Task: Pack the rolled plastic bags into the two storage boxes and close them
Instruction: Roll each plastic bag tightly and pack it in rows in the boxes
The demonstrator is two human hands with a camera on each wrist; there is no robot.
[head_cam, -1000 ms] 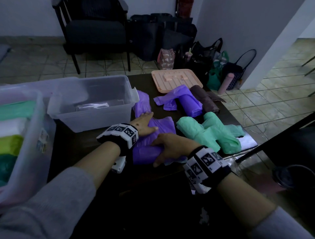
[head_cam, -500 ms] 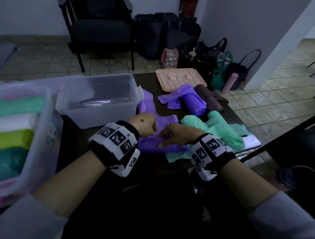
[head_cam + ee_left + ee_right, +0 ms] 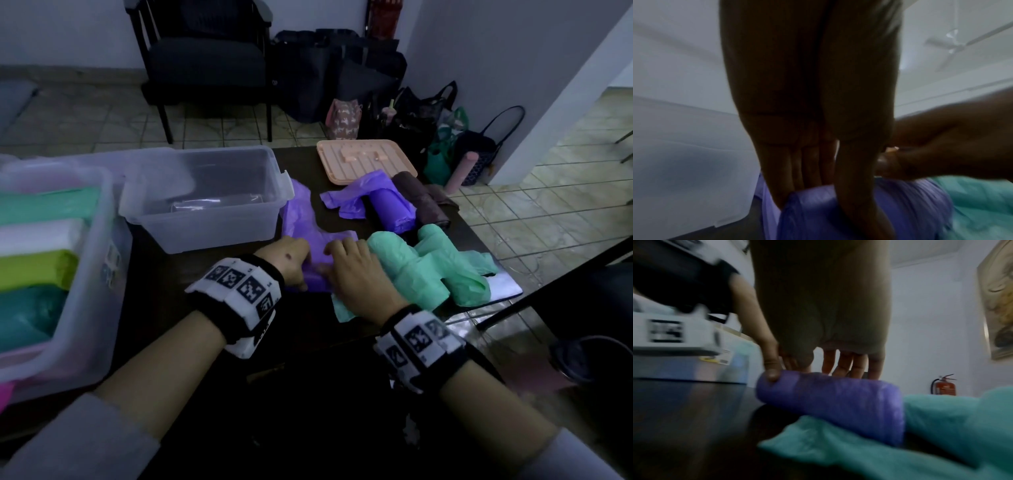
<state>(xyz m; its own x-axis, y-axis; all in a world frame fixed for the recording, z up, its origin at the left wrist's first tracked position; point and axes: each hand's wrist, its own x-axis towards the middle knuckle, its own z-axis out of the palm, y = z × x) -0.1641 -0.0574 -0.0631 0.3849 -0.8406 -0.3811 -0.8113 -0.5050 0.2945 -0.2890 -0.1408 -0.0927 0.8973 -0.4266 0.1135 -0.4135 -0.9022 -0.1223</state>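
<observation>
Both hands, left [image 3: 289, 258] and right [image 3: 354, 274], gripped a half-rolled purple bag [image 3: 830, 400] on the table [image 3: 219, 274]; the left box [image 3: 51, 260] held rolls, the second box [image 3: 205, 198] looked unfilled, other bags [image 3: 428, 267] remained, lid [image 3: 363, 161] off

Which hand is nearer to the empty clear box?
Left. The left hand lies just in front of the clear box, on the purple bag; the right hand is farther right, beside the green bags.
</observation>
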